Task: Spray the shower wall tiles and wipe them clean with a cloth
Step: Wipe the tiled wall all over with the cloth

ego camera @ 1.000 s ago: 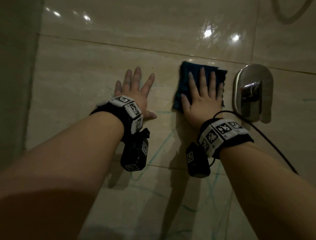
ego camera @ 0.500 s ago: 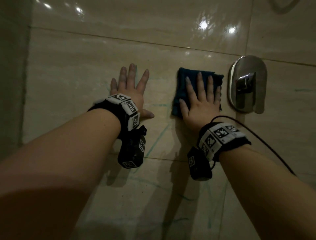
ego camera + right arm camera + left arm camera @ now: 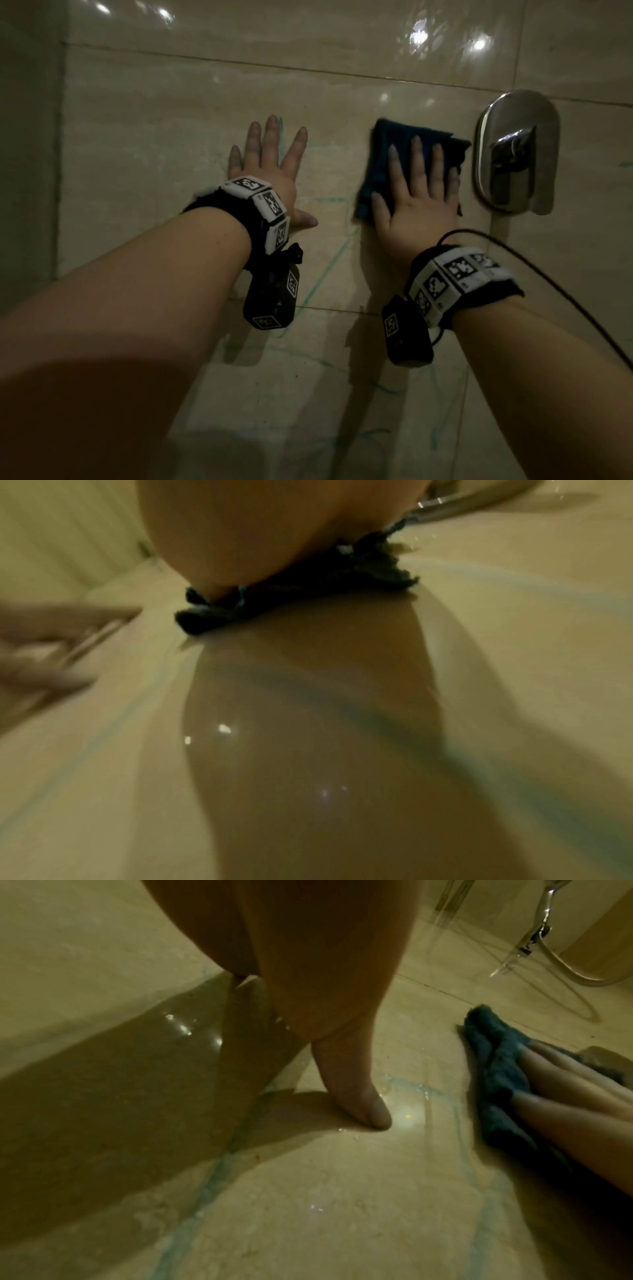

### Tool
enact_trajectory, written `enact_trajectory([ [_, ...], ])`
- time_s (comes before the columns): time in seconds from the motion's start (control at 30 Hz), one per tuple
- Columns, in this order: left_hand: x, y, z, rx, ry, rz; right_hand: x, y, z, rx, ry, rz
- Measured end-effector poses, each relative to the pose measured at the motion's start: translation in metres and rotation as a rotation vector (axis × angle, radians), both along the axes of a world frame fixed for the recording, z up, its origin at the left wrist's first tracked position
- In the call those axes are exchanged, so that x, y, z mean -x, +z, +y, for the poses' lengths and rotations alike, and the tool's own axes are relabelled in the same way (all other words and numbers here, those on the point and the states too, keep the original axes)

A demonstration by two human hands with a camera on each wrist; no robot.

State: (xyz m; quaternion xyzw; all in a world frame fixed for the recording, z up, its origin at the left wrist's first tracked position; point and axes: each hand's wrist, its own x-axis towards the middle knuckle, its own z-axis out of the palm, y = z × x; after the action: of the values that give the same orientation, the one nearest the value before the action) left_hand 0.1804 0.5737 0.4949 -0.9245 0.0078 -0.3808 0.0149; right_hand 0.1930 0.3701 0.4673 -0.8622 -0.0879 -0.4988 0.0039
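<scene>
Hands flat on tiles (image 3: 144,144) — right hand (image 3: 416,202) pressing cloth (image 3: 387,150), left hand (image 3: 270,171) bare

**No readable text in the shower**

No words, brand names or numbers can be read in any view. The only signs are black-and-white square code patterns: they stand on the white tiles of the band at the left wrist (image 3: 260,202), on the band at the right wrist (image 3: 455,277), and on the two black camera boxes hanging below the wrists (image 3: 272,298). They carry no legible characters.
</scene>
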Motion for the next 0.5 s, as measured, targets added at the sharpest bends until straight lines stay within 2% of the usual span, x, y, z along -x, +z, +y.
enact_trajectory([
  [0.1,0.002,-0.001,0.000,-0.001,-0.004,0.000,0.001,-0.029,0.003,0.013,-0.016,0.023],
  [0.2,0.004,-0.001,-0.001,0.001,0.001,0.011,0.000,-0.039,0.004,0.014,-0.010,0.046],
  [0.33,0.003,-0.001,0.001,-0.008,0.007,0.016,0.000,-0.030,0.010,0.000,-0.008,0.066],
  [0.5,0.001,0.000,0.002,-0.020,0.019,0.019,0.002,0.005,0.022,-0.025,0.040,0.091],
])
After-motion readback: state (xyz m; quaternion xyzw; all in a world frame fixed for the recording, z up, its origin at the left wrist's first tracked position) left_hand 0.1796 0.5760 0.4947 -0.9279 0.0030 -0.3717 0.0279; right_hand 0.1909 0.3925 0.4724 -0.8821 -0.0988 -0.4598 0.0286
